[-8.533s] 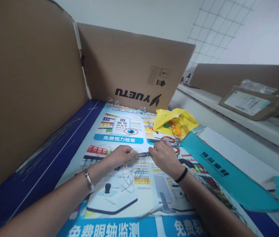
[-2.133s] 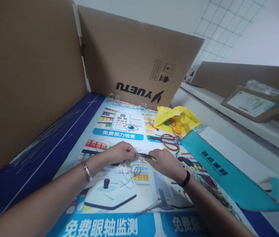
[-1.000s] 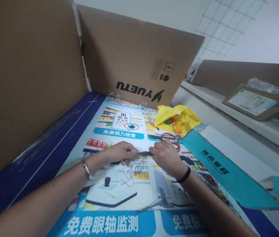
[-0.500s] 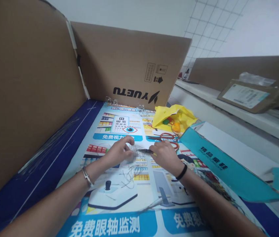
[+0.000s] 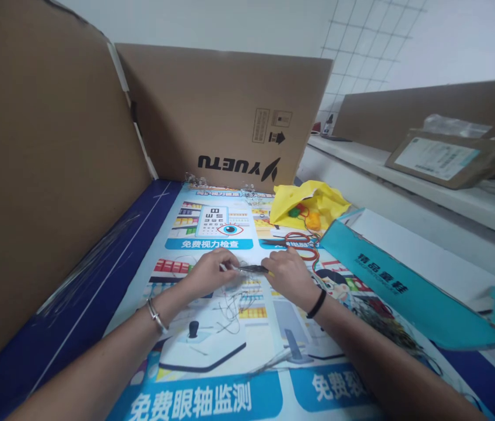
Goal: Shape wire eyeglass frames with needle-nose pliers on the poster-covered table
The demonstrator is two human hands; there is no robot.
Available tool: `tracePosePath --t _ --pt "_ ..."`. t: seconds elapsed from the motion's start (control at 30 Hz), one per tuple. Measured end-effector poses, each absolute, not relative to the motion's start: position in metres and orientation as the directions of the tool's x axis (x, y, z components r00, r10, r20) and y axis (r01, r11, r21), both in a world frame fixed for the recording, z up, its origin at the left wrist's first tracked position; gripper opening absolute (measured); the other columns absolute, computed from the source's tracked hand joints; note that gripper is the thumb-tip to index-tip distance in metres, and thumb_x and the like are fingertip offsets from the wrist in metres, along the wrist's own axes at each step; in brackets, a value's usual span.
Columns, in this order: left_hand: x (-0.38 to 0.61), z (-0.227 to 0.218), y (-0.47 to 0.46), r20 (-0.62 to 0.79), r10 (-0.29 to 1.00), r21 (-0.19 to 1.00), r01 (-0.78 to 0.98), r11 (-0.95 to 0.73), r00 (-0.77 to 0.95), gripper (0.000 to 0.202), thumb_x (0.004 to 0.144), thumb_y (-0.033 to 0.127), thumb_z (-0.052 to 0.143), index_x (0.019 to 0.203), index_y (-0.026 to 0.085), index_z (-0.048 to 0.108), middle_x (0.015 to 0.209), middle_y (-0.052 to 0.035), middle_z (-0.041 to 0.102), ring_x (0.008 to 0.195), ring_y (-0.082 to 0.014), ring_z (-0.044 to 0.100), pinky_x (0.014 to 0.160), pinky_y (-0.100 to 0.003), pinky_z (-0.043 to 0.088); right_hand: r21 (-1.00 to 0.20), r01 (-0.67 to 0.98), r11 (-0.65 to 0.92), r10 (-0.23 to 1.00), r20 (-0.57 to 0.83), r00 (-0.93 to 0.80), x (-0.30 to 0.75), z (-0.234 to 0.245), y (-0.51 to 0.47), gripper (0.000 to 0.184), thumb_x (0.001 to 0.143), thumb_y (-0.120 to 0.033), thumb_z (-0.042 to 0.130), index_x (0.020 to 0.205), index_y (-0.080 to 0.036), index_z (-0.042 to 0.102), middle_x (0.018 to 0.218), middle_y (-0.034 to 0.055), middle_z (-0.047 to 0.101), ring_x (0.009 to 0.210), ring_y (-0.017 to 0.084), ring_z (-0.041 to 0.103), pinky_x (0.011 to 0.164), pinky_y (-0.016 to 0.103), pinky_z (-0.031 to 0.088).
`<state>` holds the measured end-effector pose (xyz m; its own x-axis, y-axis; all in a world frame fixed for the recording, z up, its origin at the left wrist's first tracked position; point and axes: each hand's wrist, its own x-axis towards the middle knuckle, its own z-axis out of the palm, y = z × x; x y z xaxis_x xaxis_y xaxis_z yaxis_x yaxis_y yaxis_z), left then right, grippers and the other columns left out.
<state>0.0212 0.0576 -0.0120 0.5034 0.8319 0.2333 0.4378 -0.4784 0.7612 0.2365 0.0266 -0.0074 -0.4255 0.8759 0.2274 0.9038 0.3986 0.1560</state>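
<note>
My right hand (image 5: 288, 273) is closed round the handles of a pair of dark-jawed pliers (image 5: 253, 269), whose tip points left. Thumb and forefinger of my left hand (image 5: 215, 269) are pinched together at that tip, on what looks like thin wire; the piece itself is too fine to make out. Beneath the hands, a tangle of thin wire pieces (image 5: 235, 307) lies on the printed sheet (image 5: 265, 351). Just beyond my right hand are red-handled scissors (image 5: 302, 244), lying with their blades toward the left.
A yellow bag (image 5: 324, 202) holding coloured yarn and a teal shoe box (image 5: 405, 286) stand at the right. Cardboard panels (image 5: 229, 105) wall off the back and left. Wire bundles lie on the blue strip (image 5: 76, 310) and near my right forearm. A parcel (image 5: 440, 158) rests on the ledge.
My left thumb and forefinger have closed together at the pliers' tip, where they were apart before. My right hand has shifted slightly, still holding the pliers. The view has tilted a little.
</note>
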Motion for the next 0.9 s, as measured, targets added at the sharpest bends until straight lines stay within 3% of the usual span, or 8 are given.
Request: tracePosePath --t 0.2,0.5,0.67,0.9 --pt "0.0220 -0.0141 0.0585 0.416 0.761 0.716 0.337 -0.611 0.497 0.014 0.073 0.016 0.064 0.086 0.022 0.067 0.099 -0.0045 0.056 0.100 -0.0182 0.052 0.091 -0.034 0.040 0.205 0.879 0.430 0.852 0.230 -0.471 0.2345 -0.0059 0.0253 0.008 0.077 -0.019 0.055 0.077 -0.018 0.062 0.075 0.0039 0.061 0.074 0.016 0.052 0.070 0.032 0.022" --pt "0.0209 -0.0156 0.0610 0.374 0.780 0.740 0.345 -0.577 0.502 0.010 0.076 0.016 0.061 0.074 0.021 0.069 0.080 -0.0035 0.060 0.084 -0.0167 0.055 0.079 -0.031 0.044 0.209 0.865 0.457 0.847 0.197 -0.494 0.2356 -0.0080 0.0267 0.010 0.079 -0.022 0.054 0.078 -0.019 0.063 0.076 0.0044 0.061 0.073 0.017 0.051 0.068 0.032 0.022" --pt "0.0194 -0.0168 0.0624 0.368 0.771 0.703 0.387 -0.596 0.520 0.010 0.074 0.014 0.062 0.074 0.021 0.069 0.082 -0.0038 0.061 0.084 -0.0166 0.056 0.079 -0.030 0.044 0.240 0.834 0.497 0.817 0.193 -0.543 0.2379 -0.0034 0.0271 0.008 0.079 -0.018 0.054 0.077 -0.019 0.062 0.077 0.0051 0.058 0.075 0.018 0.048 0.069 0.033 0.021" --pt "0.0189 -0.0160 0.0592 0.238 0.780 0.694 0.460 -0.554 0.579 0.011 0.077 0.015 0.055 0.074 0.020 0.065 0.080 -0.0018 0.065 0.079 -0.0150 0.058 0.076 -0.026 0.043 0.296 0.795 0.529 0.784 0.190 -0.592 0.2358 -0.0003 0.0247 0.010 0.080 -0.014 0.052 0.076 -0.017 0.060 0.077 0.0071 0.057 0.076 0.020 0.045 0.069 0.034 0.020"
